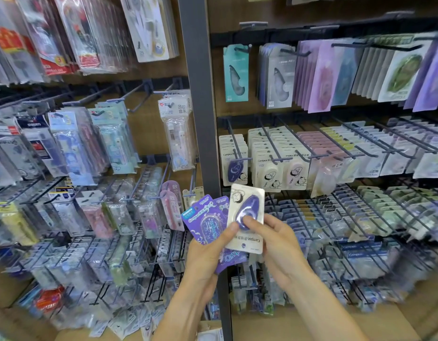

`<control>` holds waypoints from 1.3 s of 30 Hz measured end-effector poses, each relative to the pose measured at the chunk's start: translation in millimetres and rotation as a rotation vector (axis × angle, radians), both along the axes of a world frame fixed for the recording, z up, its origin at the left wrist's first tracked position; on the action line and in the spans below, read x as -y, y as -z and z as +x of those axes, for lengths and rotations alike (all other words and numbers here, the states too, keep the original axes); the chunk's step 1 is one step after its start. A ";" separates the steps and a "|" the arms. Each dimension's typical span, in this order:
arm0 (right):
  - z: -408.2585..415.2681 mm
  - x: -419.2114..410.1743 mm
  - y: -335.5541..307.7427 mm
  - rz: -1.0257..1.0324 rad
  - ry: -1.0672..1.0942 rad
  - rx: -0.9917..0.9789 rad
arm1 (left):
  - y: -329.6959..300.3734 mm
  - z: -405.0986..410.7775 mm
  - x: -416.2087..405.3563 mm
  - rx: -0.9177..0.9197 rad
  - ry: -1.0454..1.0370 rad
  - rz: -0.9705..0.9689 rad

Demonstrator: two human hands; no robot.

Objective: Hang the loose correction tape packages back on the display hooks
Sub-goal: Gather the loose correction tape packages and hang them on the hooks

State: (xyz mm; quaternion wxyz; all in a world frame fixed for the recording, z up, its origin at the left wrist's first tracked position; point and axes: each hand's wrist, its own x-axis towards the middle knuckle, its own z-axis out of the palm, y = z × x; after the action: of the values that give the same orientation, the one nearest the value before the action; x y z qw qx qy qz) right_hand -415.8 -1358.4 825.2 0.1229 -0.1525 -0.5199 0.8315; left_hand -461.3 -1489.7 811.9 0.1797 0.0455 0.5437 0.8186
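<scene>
Holding: both hands up at the grey post (200, 119), low centre.
Left hand (208, 252): fingers curled round a fan of purple packs (205, 225), thumb on top.
Right hand (277, 244): thumb and fingers pinch white pack (246, 217), upside down, purple tape on its front.
White pack position: touching the purple packs, just below the hooks (240, 151) of matching Campus packs.
Hung stock: full hooks left and right.

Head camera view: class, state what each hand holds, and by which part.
The right hand pinches the cream package, upside down, on its purple blister bubble. The left hand grips the purple packages by their lower ends, thumb on top.
</scene>
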 end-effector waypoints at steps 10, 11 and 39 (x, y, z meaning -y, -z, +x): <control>3.8 -46.2 -27.8 0.331 -0.102 0.004 | -4.5 -8.1 20.7 -0.027 0.017 -0.152; 7.5 -50.6 -29.1 0.382 -0.159 0.016 | -5.6 -8.2 22.2 -0.032 -0.003 -0.135; -33.3 2.5 -3.6 -0.188 0.138 -0.051 | 3.7 27.4 44.3 0.015 -0.155 -0.033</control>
State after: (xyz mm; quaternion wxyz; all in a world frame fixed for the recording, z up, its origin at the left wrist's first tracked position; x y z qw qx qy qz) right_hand -449.1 -1360.9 828.8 0.1785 -0.1775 -0.4246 0.8697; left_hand -433.9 -1534.0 808.2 0.1205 -0.0061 0.5578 0.8212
